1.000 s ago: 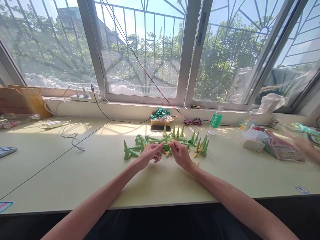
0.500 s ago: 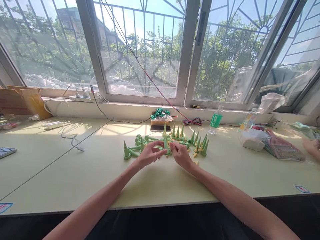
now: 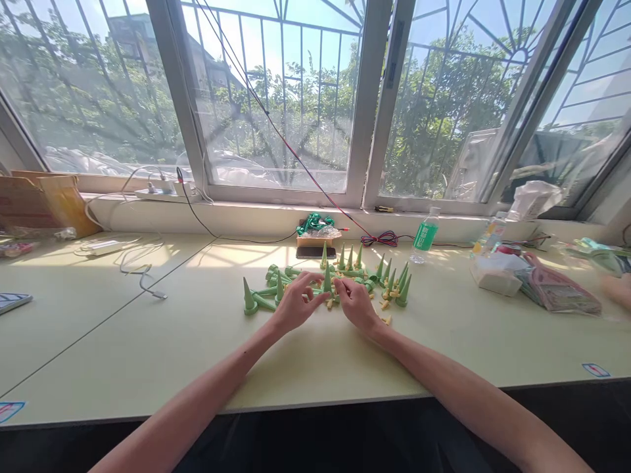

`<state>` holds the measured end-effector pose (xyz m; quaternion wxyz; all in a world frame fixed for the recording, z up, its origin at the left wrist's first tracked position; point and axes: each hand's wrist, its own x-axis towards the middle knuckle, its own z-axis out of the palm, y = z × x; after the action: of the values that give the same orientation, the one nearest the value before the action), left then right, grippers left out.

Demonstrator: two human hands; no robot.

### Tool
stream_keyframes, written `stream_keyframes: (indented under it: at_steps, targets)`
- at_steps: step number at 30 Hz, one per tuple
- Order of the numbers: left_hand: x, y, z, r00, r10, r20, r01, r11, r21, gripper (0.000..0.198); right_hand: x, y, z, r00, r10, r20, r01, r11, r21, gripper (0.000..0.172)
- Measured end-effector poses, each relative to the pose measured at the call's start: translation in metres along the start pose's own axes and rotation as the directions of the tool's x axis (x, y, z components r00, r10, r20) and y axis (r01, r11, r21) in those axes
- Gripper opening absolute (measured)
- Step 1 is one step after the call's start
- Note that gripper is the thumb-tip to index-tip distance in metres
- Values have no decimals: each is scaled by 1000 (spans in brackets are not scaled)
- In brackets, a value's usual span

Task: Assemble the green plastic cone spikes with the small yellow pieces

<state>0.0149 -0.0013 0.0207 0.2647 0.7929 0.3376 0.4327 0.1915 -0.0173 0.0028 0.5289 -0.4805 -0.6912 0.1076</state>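
Between my two hands stands a green pointed plastic spike [image 3: 327, 278], its tip up. My left hand [image 3: 294, 302] curls at its left side, thumb near its base and forefinger higher, apparently gripping it. On the other side my right hand [image 3: 357, 303] is closed, thumb and forefinger pinched together; what is in the pinch is too small and hidden to make out. Around both hands are more green spikes [image 3: 403, 292], some upright and others lying down [image 3: 265, 302]. Small yellow pieces [image 3: 385, 305] lie scattered among them.
Behind the spikes are a dark phone [image 3: 315, 252] and a small box [image 3: 321, 241] of green cords. A green-labelled bottle [image 3: 424, 238], a tissue pack [image 3: 497, 276] and bagged items [image 3: 562, 289] stand to the right. Another person's blurred hand [image 3: 617, 288] shows at the right edge.
The spike between my hands has shifted slightly away from me and stands straighter. A yellow piece below it now shows. My right hand has barely moved.
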Motion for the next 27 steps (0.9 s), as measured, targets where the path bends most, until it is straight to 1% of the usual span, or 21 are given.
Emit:
stream_keyframes:
  at_steps: [4,7,9,11,14,16,22,27]
  targets:
    - [2,0,0,994,-95,-53,91,993,-77,31,0,0,-1,999,11,-43,-11,1000,8,48]
    - [3,-1,-1,989,-133,-57,126,984,-124,37,0,1,-2,998,15,-62,-14,1000,11,47]
    - [3,-1,-1,991,-129,-34,124,984,-128,42,0,1,-2,998,16,-57,-15,1000,21,47]
    - [4,0,-2,993,-117,-19,115,989,-90,46,1,1,-2,999,17,-51,-16,999,30,46]
    - [4,2,-3,995,-95,-21,95,995,-19,52,1,1,-1,999,20,-45,-18,999,40,46]
    - [4,3,-3,995,-92,-28,92,996,-9,54,1,2,-1,999,20,-41,-18,999,43,47]
    - [4,4,-4,993,-88,-78,84,995,-57,47,1,3,-1,999,14,-30,-13,1000,24,47]
    - [3,5,-3,991,-103,-85,95,991,-95,43,1,3,-2,1000,7,-26,-6,1000,23,47]
